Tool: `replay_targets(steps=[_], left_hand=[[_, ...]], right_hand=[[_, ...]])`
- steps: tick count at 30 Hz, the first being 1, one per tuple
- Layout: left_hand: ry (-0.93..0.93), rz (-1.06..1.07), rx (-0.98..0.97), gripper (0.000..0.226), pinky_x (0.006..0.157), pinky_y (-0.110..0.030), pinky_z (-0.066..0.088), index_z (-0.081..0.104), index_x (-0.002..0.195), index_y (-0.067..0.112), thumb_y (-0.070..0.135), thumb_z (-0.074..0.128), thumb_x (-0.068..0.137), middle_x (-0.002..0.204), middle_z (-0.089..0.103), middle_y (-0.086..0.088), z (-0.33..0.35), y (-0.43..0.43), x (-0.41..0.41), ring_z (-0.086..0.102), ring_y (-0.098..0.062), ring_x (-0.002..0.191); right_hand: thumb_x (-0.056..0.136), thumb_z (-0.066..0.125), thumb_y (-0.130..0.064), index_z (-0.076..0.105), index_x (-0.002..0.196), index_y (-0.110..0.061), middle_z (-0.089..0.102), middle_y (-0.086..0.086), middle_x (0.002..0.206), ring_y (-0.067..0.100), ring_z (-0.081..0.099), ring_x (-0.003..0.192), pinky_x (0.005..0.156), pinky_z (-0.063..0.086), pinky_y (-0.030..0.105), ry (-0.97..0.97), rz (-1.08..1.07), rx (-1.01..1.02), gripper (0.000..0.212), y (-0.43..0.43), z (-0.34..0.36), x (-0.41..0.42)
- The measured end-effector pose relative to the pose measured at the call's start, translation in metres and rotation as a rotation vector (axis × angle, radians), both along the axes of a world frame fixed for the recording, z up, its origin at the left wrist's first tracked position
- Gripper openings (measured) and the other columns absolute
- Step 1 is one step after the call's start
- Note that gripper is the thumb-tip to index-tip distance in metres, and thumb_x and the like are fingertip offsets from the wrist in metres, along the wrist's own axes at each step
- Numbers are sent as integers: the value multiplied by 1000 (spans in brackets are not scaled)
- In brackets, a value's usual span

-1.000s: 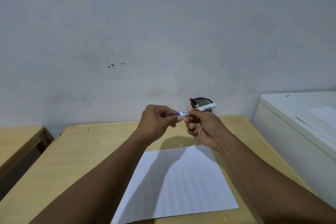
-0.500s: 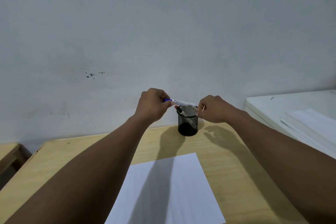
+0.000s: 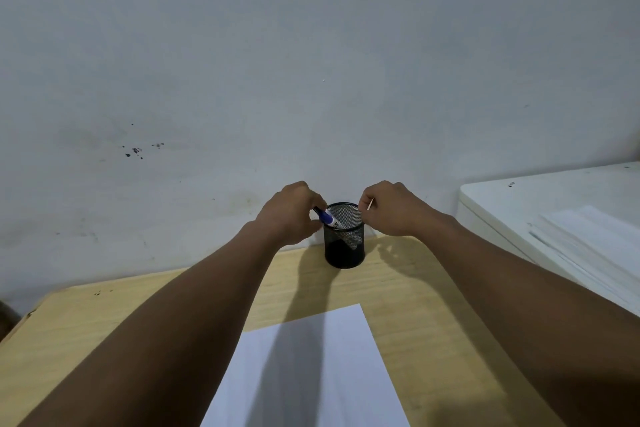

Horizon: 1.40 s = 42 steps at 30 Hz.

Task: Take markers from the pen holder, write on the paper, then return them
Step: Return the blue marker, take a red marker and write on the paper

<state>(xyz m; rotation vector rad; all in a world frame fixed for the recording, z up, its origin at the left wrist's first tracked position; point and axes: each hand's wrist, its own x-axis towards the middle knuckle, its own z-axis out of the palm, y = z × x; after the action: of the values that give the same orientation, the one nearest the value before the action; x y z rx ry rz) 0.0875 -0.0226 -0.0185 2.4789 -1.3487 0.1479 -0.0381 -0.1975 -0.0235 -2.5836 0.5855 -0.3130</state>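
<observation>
Left hand (image 3: 291, 215) pinches the blue-capped marker (image 3: 330, 219), tilted over the holder (image 3: 344, 236) rim, lower end inside the mesh. Right hand (image 3: 389, 210) curls at the holder's right edge. Paper (image 3: 311, 371) lies near on the surface (image 3: 415, 288).

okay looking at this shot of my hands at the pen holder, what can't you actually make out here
- Head view: whether the left hand grips or has released the blue-capped marker; its fingers cover the cap end.
- The thin pale object in the right hand is too small to identify.
- What else is in the pen holder: dark mesh hides it.
- The near part of the paper is cut off by the bottom edge and shadowed by the arms.
</observation>
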Motion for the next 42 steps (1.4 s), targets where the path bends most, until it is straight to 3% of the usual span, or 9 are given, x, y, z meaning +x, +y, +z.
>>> replay_targets(steps=[7,15,18,22,27,30,32,36,42], left_hand=[[-130,-8,8,23,81,-38,54,78,110,23,13,70,90,117,63,-2,2,-9,1,64,-26,102],[-5,36,-45,12,74,-37,55,80,97,15,18,73,88,94,77,-8,9,-7,-2,69,-31,90],[0,59,-133,14,76,-33,51,78,102,14,20,71,92,100,76,-7,24,6,-7,68,-29,93],[23,121,-315,13,71,-29,49,78,98,15,25,71,94,87,69,3,55,45,-13,64,-21,78],[260,170,-575,12,63,-26,55,76,90,13,24,73,92,78,77,4,73,117,-26,74,-11,71],[495,185,-740,11,70,-33,59,75,87,11,21,75,93,76,78,0,58,164,-35,75,-15,70],[646,201,-797,10,69,-31,55,74,86,9,15,74,94,67,74,4,37,195,-42,73,-15,67],[811,279,-781,18,67,-28,55,76,100,-1,15,74,94,73,70,-4,-11,246,-53,70,-16,63],[926,342,-828,19,70,-29,63,75,91,-3,15,71,95,73,66,-8,-54,287,-55,70,-20,65]], right_hand=[[86,60,-22,74,94,-21,67,3,98,22,66,88,72,49,28,-23,5,38,16,5,1,-4],[84,59,-24,74,92,-24,71,3,103,22,70,89,81,58,33,-29,-2,77,17,17,12,-5],[84,58,-20,74,93,-21,71,3,98,21,71,82,70,56,29,-56,-12,115,18,27,22,-7],[92,60,-15,76,99,-5,75,9,83,18,66,60,50,48,22,-96,-4,327,20,62,37,-6],[88,63,-66,69,104,-3,76,12,81,21,66,56,50,45,27,-62,24,863,64,137,42,3],[90,59,-68,64,108,-3,71,13,80,17,57,50,44,38,23,-126,-49,1266,68,184,34,12],[93,60,-63,63,98,-8,64,7,69,12,48,42,37,31,19,-186,-98,1427,56,212,19,21],[99,64,-40,64,82,-11,57,3,55,9,43,35,34,26,17,-255,-71,1483,34,258,-10,30],[97,71,-27,66,79,-9,60,7,62,7,53,38,38,39,16,-165,135,1370,26,278,-34,29]])
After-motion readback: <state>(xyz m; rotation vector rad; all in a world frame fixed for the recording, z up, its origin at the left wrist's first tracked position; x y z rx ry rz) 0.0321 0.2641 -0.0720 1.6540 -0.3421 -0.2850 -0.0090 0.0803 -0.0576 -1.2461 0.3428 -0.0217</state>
